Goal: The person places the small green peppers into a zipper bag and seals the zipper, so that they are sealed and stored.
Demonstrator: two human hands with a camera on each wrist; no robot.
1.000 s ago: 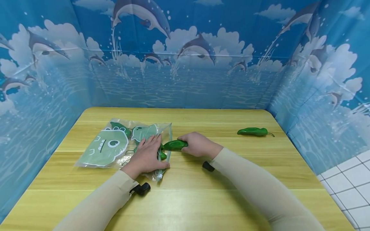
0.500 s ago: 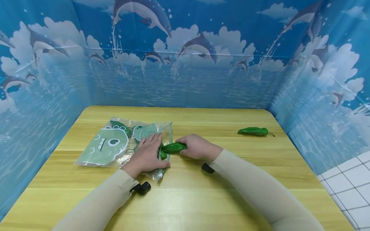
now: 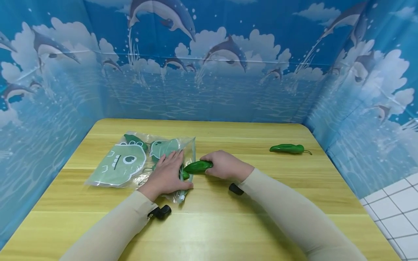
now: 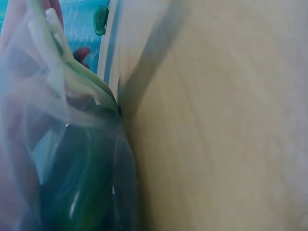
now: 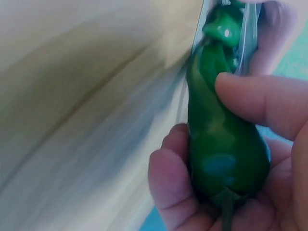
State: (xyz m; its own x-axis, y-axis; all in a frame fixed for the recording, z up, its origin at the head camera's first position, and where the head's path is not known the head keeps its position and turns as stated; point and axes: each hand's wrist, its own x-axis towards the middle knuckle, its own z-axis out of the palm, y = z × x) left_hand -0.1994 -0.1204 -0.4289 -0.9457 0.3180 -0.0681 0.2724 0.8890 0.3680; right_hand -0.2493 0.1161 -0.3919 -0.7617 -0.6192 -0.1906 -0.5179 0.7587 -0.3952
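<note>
A clear zip bag (image 3: 121, 183) printed with green cartoon figures lies on the left of the table, its mouth towards the right. Several green peppers are inside, one of them (image 3: 131, 139) near its back edge. My left hand (image 3: 166, 175) rests on the bag by the mouth, fingers spread and straight. With thumb and fingers my right hand (image 3: 225, 165) grips another green pepper (image 5: 226, 130) around its stem end. That pepper's tip points left, at the bag's mouth, close to a pepper inside (image 5: 224, 30). Through the bag's plastic, a pepper (image 4: 79, 183) shows in the left wrist view.
One more green pepper (image 3: 287, 148) lies at the back right of the wooden table (image 3: 209, 232), stem to the right. A blue dolphin-print curtain (image 3: 209, 94) encloses the back and both sides. White floor tiles (image 3: 400, 203) show at the lower right.
The pepper in my right hand has shifted slightly, and its tip now overlaps the bag's mouth a little more. My left hand stays in place on the bag.
</note>
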